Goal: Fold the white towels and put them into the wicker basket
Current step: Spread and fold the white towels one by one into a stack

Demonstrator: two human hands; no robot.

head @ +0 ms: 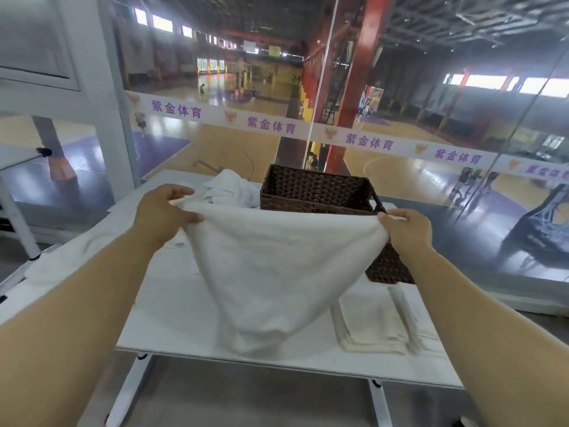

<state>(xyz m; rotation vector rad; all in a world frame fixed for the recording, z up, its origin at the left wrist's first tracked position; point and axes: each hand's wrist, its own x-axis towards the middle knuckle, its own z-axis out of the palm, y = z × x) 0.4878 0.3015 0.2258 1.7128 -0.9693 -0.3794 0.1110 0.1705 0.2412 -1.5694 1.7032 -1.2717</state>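
I am watching the left hand (164,211) and right hand (405,228) pinching a towel's (277,266) top corners, hanging before the basket (317,192) — one folded towel (375,325) lying beside it, unfolded pile (229,188) waiting left — nothing visibly inside.

One dark brown woven wicker basket (320,192) stood at the far edge of the single white rectangular tabletop (172,315). White terry towels: one held up (277,272), one folded near the right edge (375,322), and a crumpled heap (231,188), number uncertain.
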